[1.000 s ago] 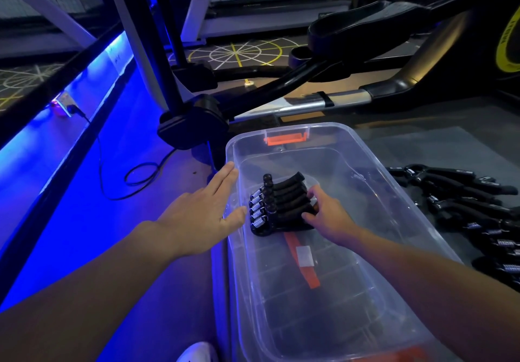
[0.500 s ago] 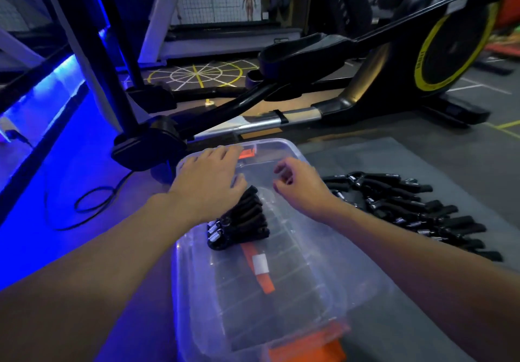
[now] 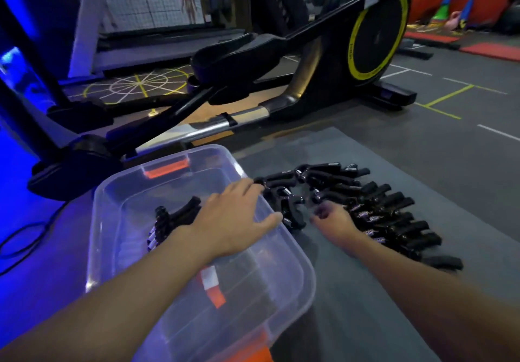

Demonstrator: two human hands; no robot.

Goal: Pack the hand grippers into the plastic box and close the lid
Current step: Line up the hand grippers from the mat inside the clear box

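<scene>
mat (image 3: 351,291): grey, lying on the floor (image 3: 450,102).
box (image 3: 95,221): clear plastic and standing open at the mat's left edge; we are seeing no lid on top of it.
latch (image 3: 166,169): orange, sitting on the box's far wall.
strip (image 3: 213,288): orange and white, showing through the box's bottom near its middle.
stack (image 3: 166,221): a few black grippers with steel springs, lying together inside the box in its far half; our left forearm is covering part of them.
pile (image 3: 388,209): many more black grippers lying in rows on the mat, just right of the box and running from the mat's far-left corner toward its middle.
left hand (image 3: 230,221): we are holding it flat over the box's right rim, fingers straight and spread, gripping nothing; its fingertips are lying close to the pile's nearest gripper, and we cannot tell whether they are touching it.
right hand (image 3: 334,219): we are holding it low over the mat at the pile's near-left side, fingers curling inward; blur is hiding whether they are grasping a gripper, so we cannot tell.
trainer (image 3: 371,41): black with a yellow-ringed wheel, standing beyond the box and mat.
cable (image 3: 19,238): black, looping on the blue-lit floor left of the box.
</scene>
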